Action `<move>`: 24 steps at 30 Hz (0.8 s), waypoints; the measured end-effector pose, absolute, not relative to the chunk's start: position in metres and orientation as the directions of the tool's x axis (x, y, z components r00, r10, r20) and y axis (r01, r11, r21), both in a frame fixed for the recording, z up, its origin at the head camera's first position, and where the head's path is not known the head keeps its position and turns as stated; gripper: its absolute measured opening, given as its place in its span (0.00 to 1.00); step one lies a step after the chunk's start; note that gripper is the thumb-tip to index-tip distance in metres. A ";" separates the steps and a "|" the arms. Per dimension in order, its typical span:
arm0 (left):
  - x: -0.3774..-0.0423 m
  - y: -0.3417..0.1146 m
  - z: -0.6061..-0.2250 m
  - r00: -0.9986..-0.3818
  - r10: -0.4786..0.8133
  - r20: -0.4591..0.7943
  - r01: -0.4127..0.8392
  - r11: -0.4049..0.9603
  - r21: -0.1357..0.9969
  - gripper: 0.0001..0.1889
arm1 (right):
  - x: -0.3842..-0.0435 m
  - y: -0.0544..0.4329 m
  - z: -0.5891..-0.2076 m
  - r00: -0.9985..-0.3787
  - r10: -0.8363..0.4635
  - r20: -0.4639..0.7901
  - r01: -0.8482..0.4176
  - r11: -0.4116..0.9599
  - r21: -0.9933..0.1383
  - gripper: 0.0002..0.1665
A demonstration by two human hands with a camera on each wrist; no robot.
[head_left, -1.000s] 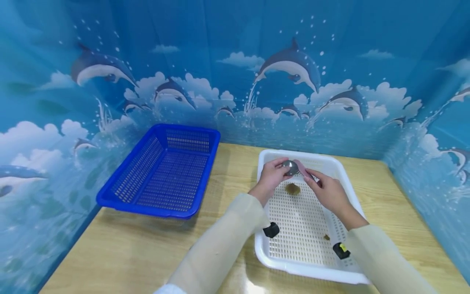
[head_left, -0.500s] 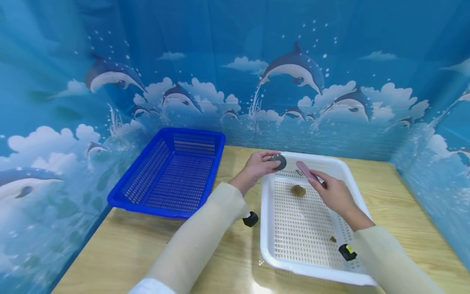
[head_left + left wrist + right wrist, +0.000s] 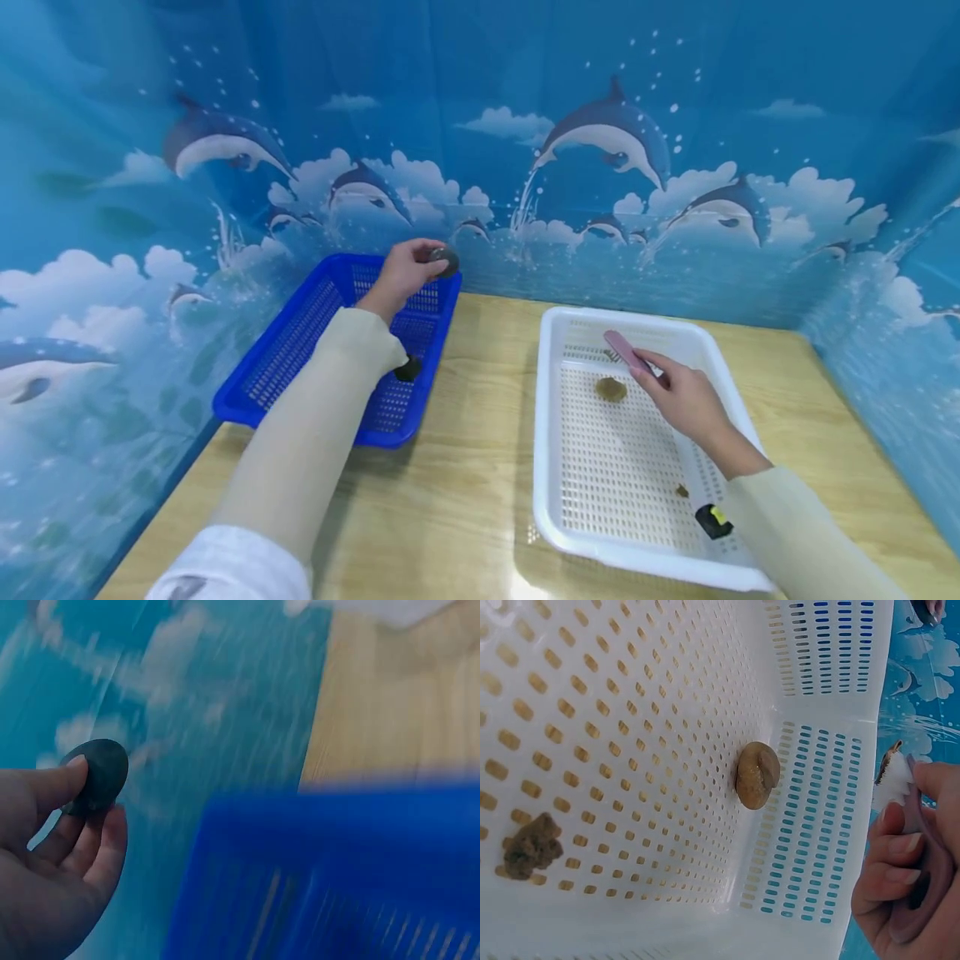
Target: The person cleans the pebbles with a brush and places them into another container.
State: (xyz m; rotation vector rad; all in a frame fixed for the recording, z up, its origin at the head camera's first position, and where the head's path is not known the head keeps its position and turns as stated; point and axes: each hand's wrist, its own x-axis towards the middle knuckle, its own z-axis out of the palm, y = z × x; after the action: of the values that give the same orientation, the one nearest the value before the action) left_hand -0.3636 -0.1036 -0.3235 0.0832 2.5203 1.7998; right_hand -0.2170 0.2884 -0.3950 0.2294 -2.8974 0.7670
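My left hand [image 3: 401,273] pinches a smooth dark stone [image 3: 446,262] between thumb and fingers, high over the far end of the blue basket [image 3: 262,367]. In the left wrist view the stone [image 3: 106,776] looks oval and dark grey-green, with the basket rim just right of the hand. My right hand [image 3: 681,398] grips a pink-handled brush [image 3: 621,343] above the white basket [image 3: 551,433]; its white bristles [image 3: 900,780] have brown dirt at the ends. Inside that basket lie a larger brown stone [image 3: 757,776] and a small rough brown lump [image 3: 534,847].
Both baskets stand side by side on a light wooden table [image 3: 480,467], blue on the left, white on the right. A dolphin-printed curtain [image 3: 480,125] surrounds the back and sides. A black wrist camera [image 3: 712,522] sits at the right sleeve.
The left hand has carried the dark stone away from the brush, left from the white basket to over the blue one. The right hand with the brush has stayed over the white basket.
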 end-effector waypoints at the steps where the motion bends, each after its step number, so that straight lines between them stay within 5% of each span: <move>1: -0.367 -0.114 -0.324 -0.999 0.042 -0.010 0.005 0.329 0.944 0.19 | -0.216 0.289 -0.395 -0.979 -0.109 0.171 -0.179 0.859 -0.479 0.31; 11: -0.375 -0.191 -0.348 -0.969 -0.240 -0.054 -0.170 0.496 0.852 0.19 | -0.211 0.289 -0.394 -0.977 -0.113 0.180 -0.187 0.857 -0.480 0.33; 17: -0.377 -0.202 -0.376 -0.982 -0.183 0.045 -0.116 0.776 0.619 0.14 | -0.209 0.293 -0.397 -0.972 -0.134 0.195 -0.210 0.868 -0.451 0.30; 24: -0.380 -0.206 -0.393 -0.988 -0.154 0.018 -0.129 0.882 0.454 0.10 | -0.215 0.289 -0.398 -0.972 -0.142 0.186 -0.213 0.866 -0.453 0.31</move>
State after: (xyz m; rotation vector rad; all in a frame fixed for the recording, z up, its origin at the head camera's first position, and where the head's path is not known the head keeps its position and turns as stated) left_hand -0.3798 -0.2056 -0.3931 -0.2333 3.0992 0.7416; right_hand -0.2150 0.2889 -0.3981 0.2771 -2.8923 0.7267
